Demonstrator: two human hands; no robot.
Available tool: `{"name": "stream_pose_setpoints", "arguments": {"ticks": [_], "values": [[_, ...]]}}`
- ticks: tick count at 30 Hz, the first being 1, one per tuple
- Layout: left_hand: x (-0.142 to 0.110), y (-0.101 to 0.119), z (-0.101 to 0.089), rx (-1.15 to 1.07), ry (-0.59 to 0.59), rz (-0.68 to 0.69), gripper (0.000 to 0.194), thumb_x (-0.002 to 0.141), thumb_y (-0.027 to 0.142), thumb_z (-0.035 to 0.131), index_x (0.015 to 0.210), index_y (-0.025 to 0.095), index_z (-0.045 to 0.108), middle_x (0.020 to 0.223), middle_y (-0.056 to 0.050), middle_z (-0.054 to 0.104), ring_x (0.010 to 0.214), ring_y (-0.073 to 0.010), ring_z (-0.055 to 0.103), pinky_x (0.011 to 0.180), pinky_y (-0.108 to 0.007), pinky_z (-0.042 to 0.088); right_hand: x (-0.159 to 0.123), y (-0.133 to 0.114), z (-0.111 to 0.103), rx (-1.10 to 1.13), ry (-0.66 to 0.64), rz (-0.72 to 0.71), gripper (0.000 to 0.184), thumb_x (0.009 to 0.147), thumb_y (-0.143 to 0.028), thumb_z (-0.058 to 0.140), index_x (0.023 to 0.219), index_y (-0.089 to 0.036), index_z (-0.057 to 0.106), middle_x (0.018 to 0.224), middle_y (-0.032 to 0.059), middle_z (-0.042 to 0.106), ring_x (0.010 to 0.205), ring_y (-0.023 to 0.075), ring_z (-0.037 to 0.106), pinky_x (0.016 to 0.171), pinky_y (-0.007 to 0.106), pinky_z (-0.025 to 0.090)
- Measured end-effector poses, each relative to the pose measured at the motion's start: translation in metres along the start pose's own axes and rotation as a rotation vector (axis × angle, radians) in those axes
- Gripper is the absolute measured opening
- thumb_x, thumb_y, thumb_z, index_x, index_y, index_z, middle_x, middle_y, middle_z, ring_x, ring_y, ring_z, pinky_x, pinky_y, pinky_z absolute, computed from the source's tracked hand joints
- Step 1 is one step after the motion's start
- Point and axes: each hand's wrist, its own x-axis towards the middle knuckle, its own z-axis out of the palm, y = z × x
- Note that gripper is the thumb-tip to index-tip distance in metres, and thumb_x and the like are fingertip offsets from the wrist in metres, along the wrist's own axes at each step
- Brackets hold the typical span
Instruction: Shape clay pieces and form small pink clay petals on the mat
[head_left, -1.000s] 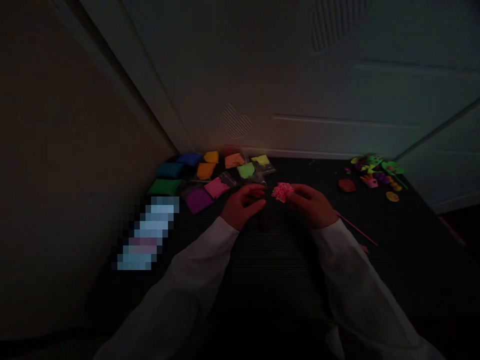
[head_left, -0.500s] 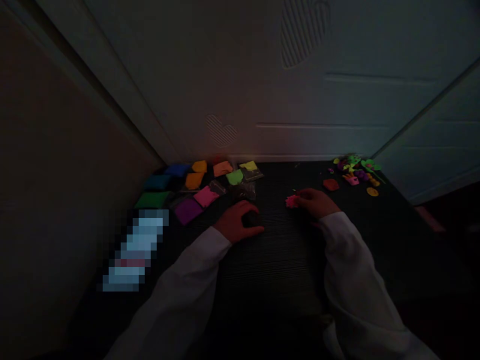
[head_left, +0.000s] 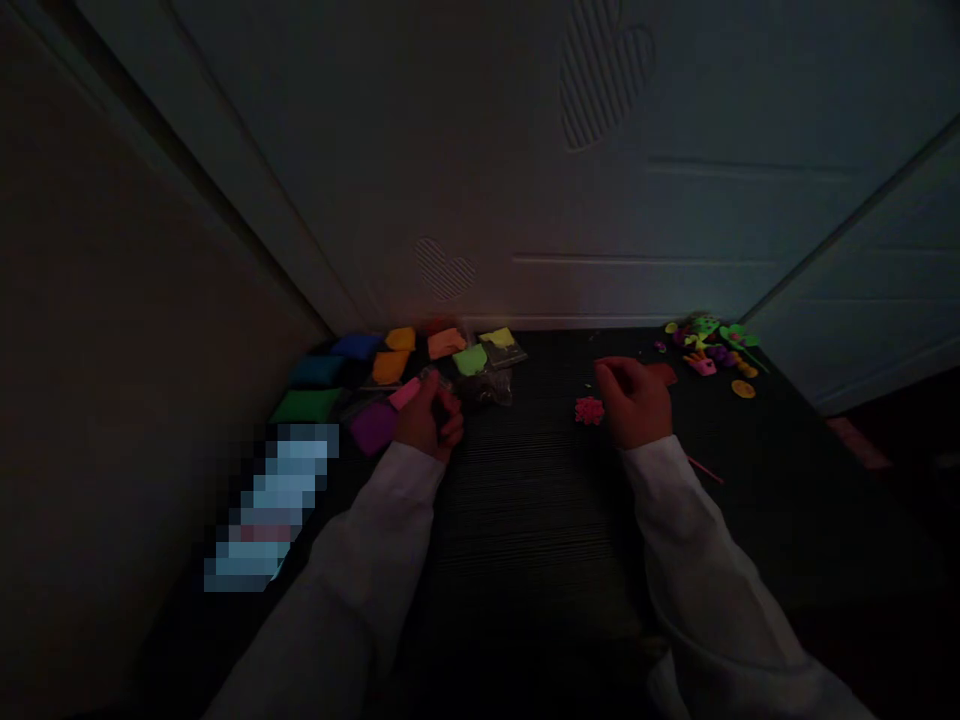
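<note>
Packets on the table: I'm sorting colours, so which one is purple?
The purple packet lies just in front of the pink packet; no other shown is purple.

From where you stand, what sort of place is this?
Probably a dimly lit home craft corner: a dark table holds colorful packets and small shaped pieces against a panel with raised hearts.

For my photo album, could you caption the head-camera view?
Dim tabletop: left hand near a purple packet, right hand beside a bumpy pink cluster.
</note>
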Motion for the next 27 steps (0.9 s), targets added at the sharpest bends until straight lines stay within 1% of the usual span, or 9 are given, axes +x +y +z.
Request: {"name": "stream_pose_setpoints", "arguments": {"ticks": [2, 6, 8, 11, 14, 17, 20, 24, 27], "values": [[-0.003, -0.003, 0.004, 0.018, -0.022, 0.004, 0.046, 0.074, 0.05, 0.042, 0.043, 0.016, 0.031, 0.033, 0.006, 0.031, 0.022, -0.0044, 0.024, 0.025, -0.016, 0.012, -0.015, -0.016, 0.01, 0.017, -0.03, -0.128, 0.025, 0.078, -0.033, 0.039, 0.087, -0.018, 0.057, 0.076, 0.0041, 0.059, 0.068, 0.0144, 0.053, 0.064, 0.029, 0.042], [-0.011, -0.011, 0.011, 0.026, -0.085, 0.014, 0.052, 0.073, 0.053, 0.041, 0.039, 0.016, 0.025, 0.028, 0.006, 0.025, 0.021, -0.0044, 0.022, 0.025, -0.018, 0.013, -0.048, -0.04, 0.03, -0.003, -0.178, -0.42, 0.023, 0.076, -0.026, 0.044, 0.094, -0.019, 0.057, 0.091, 0.0075, 0.058, 0.09, 0.0187, 0.05, 0.079, 0.035, 0.038], [-0.013, -0.015, 0.013, 0.021, -0.136, 0.0, 0.05, 0.073, 0.053, 0.04, 0.041, 0.016, 0.029, 0.03, 0.006, 0.028, 0.022, -0.0041, 0.023, 0.026, -0.018, 0.015, -0.059, -0.047, 0.038, -0.015, -0.197, -0.536, 0.03, 0.075, -0.027, 0.046, 0.103, -0.019, 0.053, 0.104, 0.0079, 0.056, 0.101, 0.0202, 0.046, 0.086, 0.038, 0.035], [-0.014, -0.019, 0.016, -0.026, -0.211, -0.093, 0.042, 0.075, 0.054, 0.036, 0.058, 0.017, 0.048, 0.045, 0.003, 0.048, 0.037, -0.0069, 0.044, 0.036, -0.019, 0.032, -0.063, -0.051, 0.045, -0.043, -0.24, -0.653, 0.039, 0.077, -0.026, 0.044, 0.115, -0.018, 0.045, 0.118, 0.0057, 0.05, 0.115, 0.0195, 0.036, 0.096, 0.04, 0.024], [-0.02, -0.02, 0.018, 0.003, -0.402, -0.289, 0.052, 0.074, 0.061, 0.024, 0.086, 0.02, 0.053, 0.073, -0.002, 0.06, 0.065, -0.0133, 0.057, 0.058, -0.027, 0.043, -0.058, -0.049, 0.048, -0.093, -0.26, -0.637, 0.04, 0.079, -0.027, 0.04, 0.118, -0.017, 0.041, 0.122, 0.0056, 0.047, 0.118, 0.0191, 0.033, 0.101, 0.042, 0.016], [-0.028, -0.02, 0.02, 0.051, -0.542, -0.408, 0.067, 0.069, 0.068, 0.013, 0.101, 0.022, 0.048, 0.088, -0.005, 0.059, 0.082, -0.0179, 0.056, 0.072, -0.033, 0.042, -0.053, -0.044, 0.049, -0.126, -0.268, -0.557, 0.038, 0.079, -0.032, 0.041, 0.113, -0.017, 0.046, 0.113, 0.0065, 0.054, 0.112, 0.0202, 0.04, 0.101, 0.046, 0.011], [-0.031, -0.02, 0.021, 0.026, -0.577, -0.472, 0.072, 0.067, 0.07, 0.012, 0.104, 0.02, 0.047, 0.091, -0.006, 0.057, 0.086, -0.0195, 0.054, 0.077, -0.035, 0.039, -0.053, -0.04, 0.05, -0.09, -0.282, -0.549, 0.033, 0.077, -0.035, 0.045, 0.104, -0.017, 0.052, 0.103, 0.0059, 0.059, 0.103, 0.0186, 0.047, 0.101, 0.045, 0.014], [-0.029, -0.02, 0.019, -0.001, -0.562, -0.471, 0.073, 0.067, 0.07, 0.012, 0.106, 0.018, 0.046, 0.092, -0.008, 0.058, 0.087, -0.021, 0.053, 0.078, -0.036, 0.038, -0.053, -0.038, 0.05, 0.017, -0.281, -0.553, 0.022, 0.08, -0.024, 0.038, 0.092, -0.018, 0.056, 0.091, 0.0044, 0.063, 0.09, 0.0135, 0.053, 0.094, 0.034, 0.03], [-0.029, -0.017, 0.018, -0.026, -0.526, -0.444, 0.072, 0.067, 0.07, 0.013, 0.113, 0.022, 0.041, 0.094, -0.006, 0.058, 0.084, -0.0195, 0.054, 0.076, -0.035, 0.039, -0.055, -0.04, 0.05, 0.036, -0.297, -0.54, 0.021, 0.081, -0.023, 0.036, 0.086, -0.018, 0.056, 0.083, 0.0048, 0.062, 0.084, 0.0143, 0.053, 0.085, 0.032, 0.038]]}}
